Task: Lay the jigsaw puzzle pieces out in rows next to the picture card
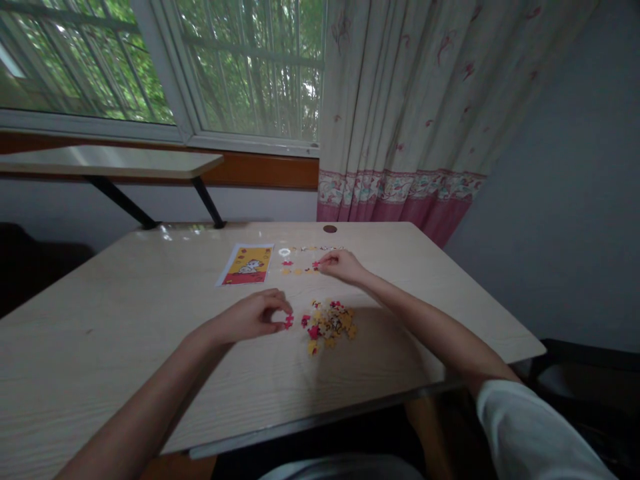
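My left hand (257, 313) is low over the table, thumb and fingers closed on a red jigsaw piece (289, 322). Farther away, my right hand (343, 265) pinches another red jigsaw piece (316, 265) at its fingertips, beside the laid-out pieces. A loose pile of jigsaw pieces (330, 323), yellow, red and white, lies just right of my left hand. Several yellow pieces (297, 271) form a short row, and a single red piece (287, 263) sits behind them. A farther row of pieces (313, 249) runs behind my right hand.
A picture sheet (245, 265) with a white animal on yellow and red lies left of the rows. The pale wooden table (140, 320) has a round dark cap (330, 229) near its back edge. A raised shelf (110, 160) stands at the back left, beside the curtain (395, 113).
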Action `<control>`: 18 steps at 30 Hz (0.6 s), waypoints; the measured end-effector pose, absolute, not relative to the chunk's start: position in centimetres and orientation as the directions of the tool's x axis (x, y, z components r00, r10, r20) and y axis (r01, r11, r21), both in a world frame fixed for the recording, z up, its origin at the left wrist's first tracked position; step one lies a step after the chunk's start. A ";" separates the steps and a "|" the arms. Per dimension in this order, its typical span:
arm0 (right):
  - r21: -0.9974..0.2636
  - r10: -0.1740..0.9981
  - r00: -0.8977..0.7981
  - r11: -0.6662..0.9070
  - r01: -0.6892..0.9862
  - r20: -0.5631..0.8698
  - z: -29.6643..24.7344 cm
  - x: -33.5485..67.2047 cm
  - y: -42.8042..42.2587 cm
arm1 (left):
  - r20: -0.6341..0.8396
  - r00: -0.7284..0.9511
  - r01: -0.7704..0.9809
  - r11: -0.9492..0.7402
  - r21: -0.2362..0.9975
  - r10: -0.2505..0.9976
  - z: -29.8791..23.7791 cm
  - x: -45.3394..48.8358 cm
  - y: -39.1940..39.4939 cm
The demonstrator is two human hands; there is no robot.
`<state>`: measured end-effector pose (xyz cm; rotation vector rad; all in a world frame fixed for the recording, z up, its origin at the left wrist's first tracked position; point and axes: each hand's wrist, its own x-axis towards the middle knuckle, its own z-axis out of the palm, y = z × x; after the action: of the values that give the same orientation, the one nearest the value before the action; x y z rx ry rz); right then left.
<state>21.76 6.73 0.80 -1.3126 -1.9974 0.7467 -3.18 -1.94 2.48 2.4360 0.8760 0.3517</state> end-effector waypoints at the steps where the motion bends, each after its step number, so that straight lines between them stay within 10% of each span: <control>1: -0.746 0.935 -0.303 0.334 0.575 0.185 0.7 21.0 7.4 | 0.069 0.756 0.512 -0.654 0.556 0.651 2.5 -3.2 -2.0; 18: -0.510 0.925 -0.368 0.361 0.781 0.091 0.5 17.0 11.7 | 0.079 0.745 0.521 -0.651 0.552 0.663 2.5 -2.9 -2.2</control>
<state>16.95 11.71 0.48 -1.4954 -2.2649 0.5485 -2.89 -2.20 2.46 2.4371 0.8943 0.3749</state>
